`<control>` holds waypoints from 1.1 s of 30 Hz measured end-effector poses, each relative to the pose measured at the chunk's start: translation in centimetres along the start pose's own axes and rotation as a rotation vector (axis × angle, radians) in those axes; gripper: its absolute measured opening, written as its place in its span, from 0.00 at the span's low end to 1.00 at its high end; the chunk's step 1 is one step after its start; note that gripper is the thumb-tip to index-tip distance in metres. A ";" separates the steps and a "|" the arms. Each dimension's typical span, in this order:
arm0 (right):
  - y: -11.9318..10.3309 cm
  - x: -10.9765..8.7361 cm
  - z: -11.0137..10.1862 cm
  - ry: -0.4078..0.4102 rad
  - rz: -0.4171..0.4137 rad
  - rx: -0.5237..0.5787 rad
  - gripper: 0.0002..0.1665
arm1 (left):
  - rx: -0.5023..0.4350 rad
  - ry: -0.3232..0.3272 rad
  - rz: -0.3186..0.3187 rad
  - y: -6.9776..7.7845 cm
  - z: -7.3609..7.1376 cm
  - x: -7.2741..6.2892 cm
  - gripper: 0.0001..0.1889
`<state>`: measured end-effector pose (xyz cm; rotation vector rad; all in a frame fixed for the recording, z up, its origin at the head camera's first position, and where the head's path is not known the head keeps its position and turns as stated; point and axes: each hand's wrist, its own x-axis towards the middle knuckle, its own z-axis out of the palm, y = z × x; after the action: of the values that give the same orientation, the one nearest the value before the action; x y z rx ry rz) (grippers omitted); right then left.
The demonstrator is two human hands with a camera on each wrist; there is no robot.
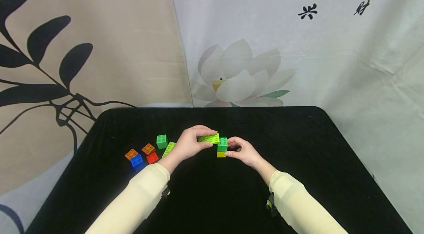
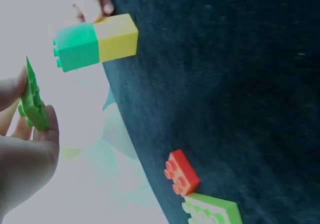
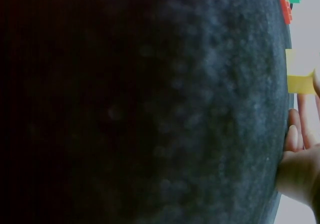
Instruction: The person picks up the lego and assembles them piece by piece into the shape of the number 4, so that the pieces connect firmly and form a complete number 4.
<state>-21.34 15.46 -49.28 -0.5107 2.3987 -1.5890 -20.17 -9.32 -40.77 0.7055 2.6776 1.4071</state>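
My left hand (image 1: 191, 142) pinches a lime-green building brick (image 1: 210, 138) between thumb and fingers, its studs facing up in the head view. Just right of that brick stands a short stack: a green brick (image 1: 222, 144) on top of a yellow brick (image 1: 221, 154). My right hand (image 1: 244, 152) holds this stack from the right side, thumb low by the yellow brick and fingers up by the green one. In the left wrist view a gap shows between the lime-green brick (image 2: 33, 102) and the stacked green brick (image 2: 77, 47). The right wrist view catches only the yellow brick (image 3: 300, 84) of the stack.
Left of my left hand lie loose bricks on the black tabletop (image 1: 281, 134): a green one (image 1: 162, 141), two orange ones (image 1: 148, 149), a blue one (image 1: 137, 160), a red one (image 1: 152, 158) and another lime-green one (image 1: 169, 148), partly behind the hand. A printed curtain (image 1: 132, 42) hangs behind.
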 end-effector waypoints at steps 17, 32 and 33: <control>-0.1 0.1 -0.1 -0.016 0.005 0.019 0.21 | -0.006 -0.024 -0.003 0.7 0.9 1.6 0.18; -0.2 0.0 0.0 -0.010 0.024 0.011 0.21 | 0.011 -0.038 -0.048 0.6 1.8 2.1 0.17; -0.3 0.0 0.0 -0.009 0.026 0.011 0.21 | 0.011 -0.040 -0.049 0.6 1.9 2.2 0.17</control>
<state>-21.29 15.38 -49.04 -0.4820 2.3791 -1.5851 -21.44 -6.70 -41.01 0.6567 2.6559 1.3533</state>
